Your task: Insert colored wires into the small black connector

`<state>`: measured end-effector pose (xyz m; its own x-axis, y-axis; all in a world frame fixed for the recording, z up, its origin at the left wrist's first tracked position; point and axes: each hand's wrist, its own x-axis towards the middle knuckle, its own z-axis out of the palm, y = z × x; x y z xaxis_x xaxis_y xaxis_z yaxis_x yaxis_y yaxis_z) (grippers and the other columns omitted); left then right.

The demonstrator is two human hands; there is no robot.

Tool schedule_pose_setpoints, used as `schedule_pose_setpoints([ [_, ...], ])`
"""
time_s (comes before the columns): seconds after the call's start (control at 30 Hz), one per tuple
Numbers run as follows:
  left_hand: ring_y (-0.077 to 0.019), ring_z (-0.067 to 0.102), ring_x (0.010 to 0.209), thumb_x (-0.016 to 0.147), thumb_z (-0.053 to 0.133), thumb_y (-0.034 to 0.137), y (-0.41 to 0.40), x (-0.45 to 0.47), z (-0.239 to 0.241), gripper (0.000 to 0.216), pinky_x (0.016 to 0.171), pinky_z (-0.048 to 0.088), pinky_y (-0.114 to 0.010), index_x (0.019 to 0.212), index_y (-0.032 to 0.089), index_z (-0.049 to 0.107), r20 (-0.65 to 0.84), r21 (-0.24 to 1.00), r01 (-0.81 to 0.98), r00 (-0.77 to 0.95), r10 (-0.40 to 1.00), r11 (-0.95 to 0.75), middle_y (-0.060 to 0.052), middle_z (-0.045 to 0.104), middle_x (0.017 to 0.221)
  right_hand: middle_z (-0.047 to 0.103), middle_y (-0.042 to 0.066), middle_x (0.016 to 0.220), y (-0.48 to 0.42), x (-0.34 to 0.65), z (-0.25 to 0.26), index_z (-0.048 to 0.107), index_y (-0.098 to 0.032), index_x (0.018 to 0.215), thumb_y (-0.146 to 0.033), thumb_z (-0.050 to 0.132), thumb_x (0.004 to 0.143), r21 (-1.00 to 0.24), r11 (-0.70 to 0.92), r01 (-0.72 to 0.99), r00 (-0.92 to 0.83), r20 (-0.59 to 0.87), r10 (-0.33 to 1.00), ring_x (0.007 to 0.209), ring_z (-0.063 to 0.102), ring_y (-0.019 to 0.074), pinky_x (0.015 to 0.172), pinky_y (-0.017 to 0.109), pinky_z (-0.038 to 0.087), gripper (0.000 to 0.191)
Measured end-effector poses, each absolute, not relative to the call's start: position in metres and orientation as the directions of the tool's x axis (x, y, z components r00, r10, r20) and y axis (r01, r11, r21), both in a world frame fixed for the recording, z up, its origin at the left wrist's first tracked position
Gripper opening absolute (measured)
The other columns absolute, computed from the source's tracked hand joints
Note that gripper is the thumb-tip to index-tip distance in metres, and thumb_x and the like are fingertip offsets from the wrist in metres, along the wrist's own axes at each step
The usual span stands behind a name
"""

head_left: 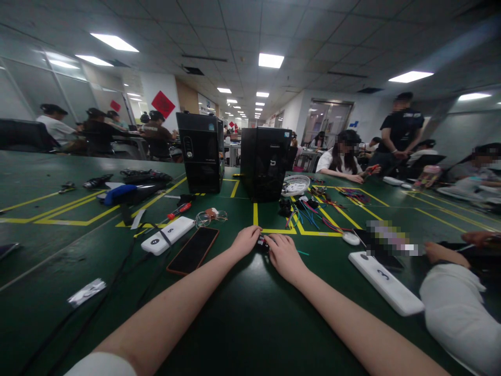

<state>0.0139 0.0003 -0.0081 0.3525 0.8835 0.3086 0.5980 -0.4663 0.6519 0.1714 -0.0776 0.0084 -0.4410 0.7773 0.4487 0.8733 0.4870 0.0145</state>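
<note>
My left hand (245,241) and my right hand (284,256) rest on the green table (250,313), fingertips meeting around a small dark part (261,243) with a spot of red. Both hands are curled closed on it; the part is mostly hidden by the fingers. Just left of my left forearm lies a black phone (193,250) with an orange rim, and beside it a white power bank (167,235) with a cable.
Two black computer towers (201,152) (265,163) stand ahead. Coloured wires (313,216), a white basket (296,184), a red screwdriver (179,210) and clear glasses (211,216) lie around. A second white power bank (385,282) lies right, near a co-worker's sleeve (457,308). Other people sit farther off.
</note>
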Motion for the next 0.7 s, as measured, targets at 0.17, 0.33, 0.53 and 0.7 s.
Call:
schedule_pose_setpoints([
  [0.17,-0.0183,0.056,0.099,0.087,0.033,0.026,-0.0006,0.0138,-0.0063,0.032,0.088,0.042,-0.028,0.103,0.017,0.059,0.305,0.637,0.615,0.353,0.885,-0.465,-0.006,0.063,0.105,0.051,0.011,0.117,-0.0785,0.1704,0.0076,0.049,-0.018,0.118,-0.012,0.044,0.078,-0.008,0.485,0.874,-0.434,0.434,0.789,0.110,0.041,0.0228,0.094,0.038,0.029,0.041],
  [0.33,-0.0184,0.055,0.101,0.088,0.029,0.023,-0.0019,0.0165,-0.0031,0.035,0.093,0.039,-0.032,0.109,0.018,0.057,0.270,0.601,0.642,0.397,0.877,-0.476,-0.005,0.063,0.104,0.049,0.011,0.117,-0.0789,0.1703,0.0061,0.047,-0.018,0.120,-0.010,0.046,0.074,-0.050,0.467,0.883,-0.410,0.402,0.819,0.111,0.039,0.0223,0.092,0.038,0.029,0.047],
  [0.53,-0.0186,0.052,0.106,0.089,0.025,0.023,-0.0037,0.0175,-0.0024,0.039,0.095,0.036,-0.034,0.119,0.019,0.050,0.282,0.561,0.669,0.399,0.872,-0.487,-0.006,0.060,0.113,0.047,0.012,0.119,-0.0782,0.1686,0.0044,0.047,-0.017,0.120,-0.007,0.046,0.068,-0.054,0.457,0.888,-0.399,0.404,0.823,0.114,0.037,0.0226,0.095,0.040,0.027,0.053],
  [0.7,-0.0186,0.050,0.111,0.089,0.024,0.023,-0.0033,0.0176,-0.0030,0.040,0.098,0.034,-0.035,0.121,0.019,0.049,0.269,0.552,0.683,0.398,0.877,-0.479,-0.006,0.056,0.120,0.049,0.011,0.120,-0.0767,0.1646,0.0057,0.052,-0.017,0.114,-0.010,0.047,0.067,-0.005,0.461,0.887,-0.406,0.467,0.786,0.119,0.035,0.0250,0.103,0.047,0.014,0.047],
])
